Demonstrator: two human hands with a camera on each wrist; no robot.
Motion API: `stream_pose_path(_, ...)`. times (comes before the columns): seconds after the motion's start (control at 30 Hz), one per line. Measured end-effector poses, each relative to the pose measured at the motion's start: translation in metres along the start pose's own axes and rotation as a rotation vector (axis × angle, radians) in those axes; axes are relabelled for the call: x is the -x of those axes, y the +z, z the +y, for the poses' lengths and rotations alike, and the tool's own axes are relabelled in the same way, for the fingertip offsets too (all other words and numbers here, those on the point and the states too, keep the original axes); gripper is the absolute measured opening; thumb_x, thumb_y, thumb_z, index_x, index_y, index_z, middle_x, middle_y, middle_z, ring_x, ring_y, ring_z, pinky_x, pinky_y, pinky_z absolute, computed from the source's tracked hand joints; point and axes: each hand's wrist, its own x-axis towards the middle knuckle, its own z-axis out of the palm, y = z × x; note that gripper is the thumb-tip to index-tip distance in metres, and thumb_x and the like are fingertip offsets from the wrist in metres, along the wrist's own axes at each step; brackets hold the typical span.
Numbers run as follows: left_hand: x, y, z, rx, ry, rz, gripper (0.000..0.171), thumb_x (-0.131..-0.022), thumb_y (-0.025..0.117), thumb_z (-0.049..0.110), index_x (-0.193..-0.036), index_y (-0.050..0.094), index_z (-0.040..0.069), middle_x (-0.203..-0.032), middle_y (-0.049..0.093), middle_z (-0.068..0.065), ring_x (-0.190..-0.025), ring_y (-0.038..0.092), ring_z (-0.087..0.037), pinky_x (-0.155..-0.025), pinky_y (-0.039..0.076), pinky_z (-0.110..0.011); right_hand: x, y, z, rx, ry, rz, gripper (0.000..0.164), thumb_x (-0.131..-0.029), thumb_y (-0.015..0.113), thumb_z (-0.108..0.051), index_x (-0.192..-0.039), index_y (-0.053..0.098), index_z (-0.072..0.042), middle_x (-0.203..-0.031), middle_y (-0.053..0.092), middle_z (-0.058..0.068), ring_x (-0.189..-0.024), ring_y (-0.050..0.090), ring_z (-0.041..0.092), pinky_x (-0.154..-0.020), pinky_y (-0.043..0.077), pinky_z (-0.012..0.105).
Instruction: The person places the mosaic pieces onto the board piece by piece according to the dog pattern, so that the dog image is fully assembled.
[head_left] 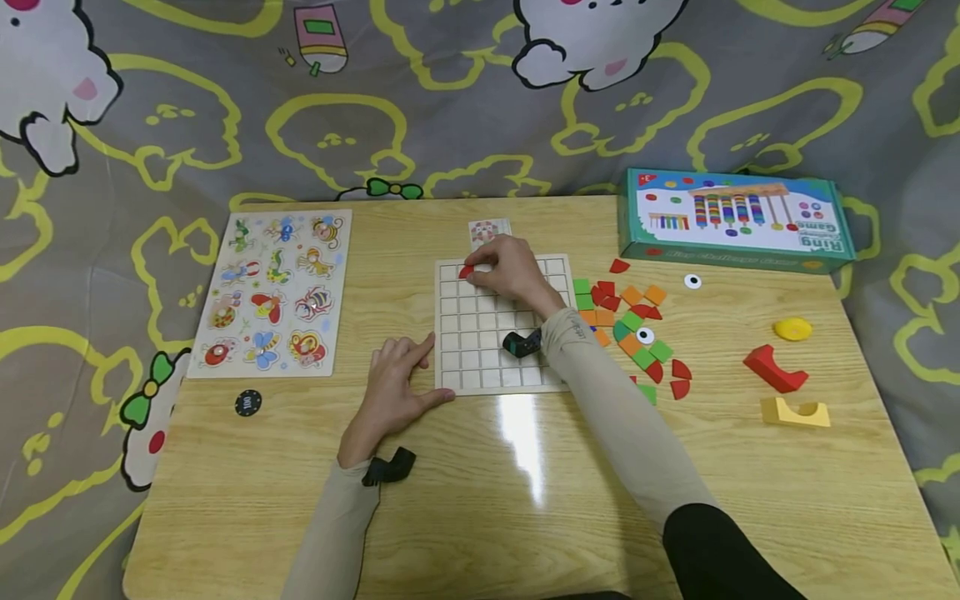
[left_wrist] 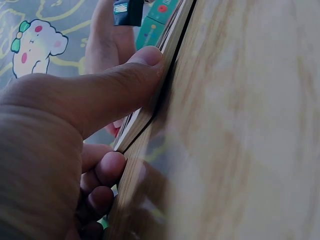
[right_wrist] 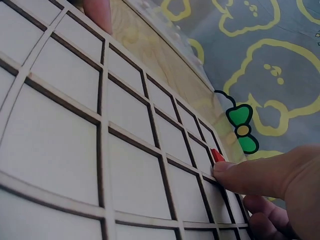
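Note:
A wooden grid board (head_left: 468, 354) with square cells lies mid-table. My right hand (head_left: 510, 271) reaches over its far left part and pinches a small red piece (head_left: 467, 272) at the top row, near the left corner. In the right wrist view, the thumb (right_wrist: 240, 175) presses against the red piece (right_wrist: 218, 156) at the cell walls; its full shape is hidden. My left hand (head_left: 393, 387) touches the board's near left corner with thumb and index finger extended. The left wrist view shows the thumb (left_wrist: 125, 82) along the board's edge. A small pattern card (head_left: 486, 230) lies behind the board.
Several red, green and orange tiles (head_left: 645, 358) are scattered right of the board. An insect puzzle (head_left: 288, 267) lies left, near a black chip (head_left: 248, 402). A Ring Game box (head_left: 735, 221) stands back right; red (head_left: 774, 371) and yellow (head_left: 795, 412) notched blocks and a yellow oval (head_left: 792, 329) lie right.

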Motion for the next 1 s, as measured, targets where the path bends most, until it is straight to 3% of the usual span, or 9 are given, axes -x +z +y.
stream_pose_path(0.4,0.000,0.000,0.002,0.002,-0.013,-0.002,0.094,-0.068,0.088,0.047,-0.145,0.050,0.008,-0.086,0.046,0.004,-0.084,0.032,-0.017,-0.079,0.023,-0.033,0.002,-0.003,-0.002,-0.013,0.016,-0.006,0.027,-0.083,0.080,-0.022,-0.109,0.077,-0.015,-0.111,0.072,0.003,-0.098,0.062,0.021,-0.087,0.048,0.038)
stream_pose_path(0.57,0.000,0.001,0.003,-0.001,-0.012,-0.004,0.094,-0.068,0.089,0.046,-0.144,0.050,0.007,-0.086,0.046,0.003,-0.084,0.033,-0.017,-0.079,0.023,-0.033,0.011,-0.013,0.002,-0.056,-0.037,-0.001,0.032,-0.084,0.079,-0.025,-0.114,0.075,-0.014,-0.113,0.068,0.004,-0.101,0.061,0.021,-0.089,0.048,0.039)
stream_pose_path(0.7,-0.001,0.003,0.006,0.008,-0.011,-0.015,0.094,-0.068,0.089,0.046,-0.144,0.050,0.007,-0.087,0.046,0.003,-0.085,0.033,-0.017,-0.079,0.023,-0.033,0.036,-0.044,0.015,-0.098,-0.051,0.027,0.037,-0.085,0.079,-0.026,-0.119,0.073,-0.013,-0.116,0.066,0.007,-0.099,0.060,0.021,-0.085,0.048,0.039)
stream_pose_path(0.87,0.000,0.003,0.007,0.017,-0.027,-0.019,0.094,-0.068,0.089,0.045,-0.145,0.049,0.009,-0.087,0.045,0.003,-0.086,0.033,-0.017,-0.080,0.021,-0.034,0.078,-0.096,0.037,-0.060,0.063,0.064,0.040,-0.085,0.079,-0.030,-0.121,0.072,-0.014,-0.120,0.065,0.007,-0.096,0.058,0.020,-0.078,0.048,0.040)
stream_pose_path(1.0,0.002,0.001,0.007,0.031,-0.030,-0.017,0.094,-0.068,0.089,0.044,-0.146,0.049,0.009,-0.087,0.045,0.002,-0.085,0.032,-0.017,-0.080,0.020,-0.034,0.109,-0.130,0.063,0.017,0.144,0.111,0.038,-0.087,0.077,-0.030,-0.120,0.072,-0.012,-0.111,0.067,0.008,-0.092,0.057,0.022,-0.074,0.046,0.039)
